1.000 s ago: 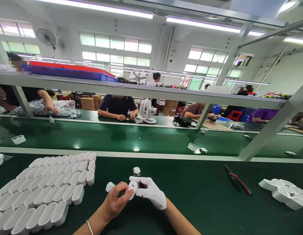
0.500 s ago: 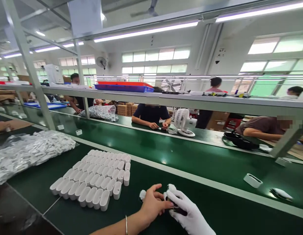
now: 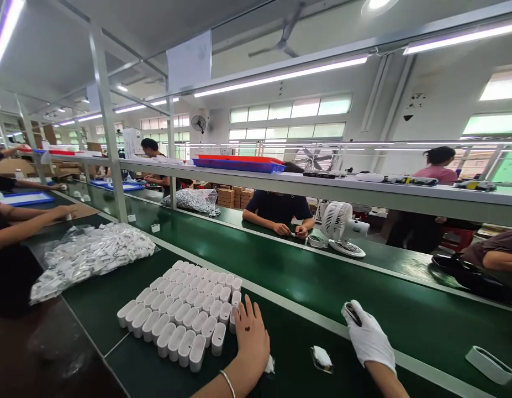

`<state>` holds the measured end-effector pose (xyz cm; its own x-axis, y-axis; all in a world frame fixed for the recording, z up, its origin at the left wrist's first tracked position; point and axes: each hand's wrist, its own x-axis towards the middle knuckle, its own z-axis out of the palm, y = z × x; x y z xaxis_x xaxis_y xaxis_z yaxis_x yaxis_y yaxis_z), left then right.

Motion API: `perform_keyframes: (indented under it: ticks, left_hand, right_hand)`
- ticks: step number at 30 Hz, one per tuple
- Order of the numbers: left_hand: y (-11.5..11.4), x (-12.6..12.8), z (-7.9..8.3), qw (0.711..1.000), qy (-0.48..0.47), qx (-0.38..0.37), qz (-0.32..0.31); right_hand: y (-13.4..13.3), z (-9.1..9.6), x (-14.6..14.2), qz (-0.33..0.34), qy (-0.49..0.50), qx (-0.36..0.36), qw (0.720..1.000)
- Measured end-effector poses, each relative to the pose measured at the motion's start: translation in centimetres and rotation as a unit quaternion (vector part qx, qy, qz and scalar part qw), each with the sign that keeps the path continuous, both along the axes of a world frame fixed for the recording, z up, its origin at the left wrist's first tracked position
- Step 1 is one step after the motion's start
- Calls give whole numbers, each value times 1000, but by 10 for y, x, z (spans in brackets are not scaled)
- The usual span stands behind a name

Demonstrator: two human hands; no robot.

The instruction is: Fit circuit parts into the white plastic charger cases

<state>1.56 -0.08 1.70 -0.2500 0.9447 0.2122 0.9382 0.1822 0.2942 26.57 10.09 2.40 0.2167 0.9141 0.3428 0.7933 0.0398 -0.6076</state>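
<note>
My left hand (image 3: 251, 335) is bare and reaches with fingers stretched out toward the right edge of a block of several white oval shells (image 3: 183, 314) standing in rows on the green table. Under its wrist lies a small white part (image 3: 269, 365). My right hand (image 3: 365, 335), in a white glove, is raised over the near edge of the conveyor belt (image 3: 305, 276) with its fingers closed on a small white and dark piece (image 3: 352, 313). Between the hands, a small white component (image 3: 321, 358) rests on the table.
A clear bag of white parts (image 3: 88, 256) lies left, beside a neighbour's arms (image 3: 30, 218). A white shell (image 3: 489, 365) rides the belt at right. Across the belt a seated person (image 3: 278, 210) works next to a small white fan (image 3: 341, 226). A shelf (image 3: 322, 185) runs overhead.
The view has swung left. My hands, joined on a white piece earlier, have parted: the left went to the shell rows, the right moved out over the belt edge with a piece.
</note>
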Motion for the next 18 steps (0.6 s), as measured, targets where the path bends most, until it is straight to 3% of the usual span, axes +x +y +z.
perform_keyframes:
  ticks: [7,13,16,18]
  left_hand:
    - [13,-5,-9,999,25,-10,26]
    - [13,-11,-1,998,45,-37,29]
    - [12,-13,3,997,53,-37,33]
    - [12,-13,4,997,54,-38,35]
  right_hand:
    - [24,-18,5,20,-90,-123,988]
    - [18,-15,-6,2,-94,-65,993]
    - [10,-15,-6,-10,-76,-86,993]
    - [1,-20,-5,21,-61,-107,992]
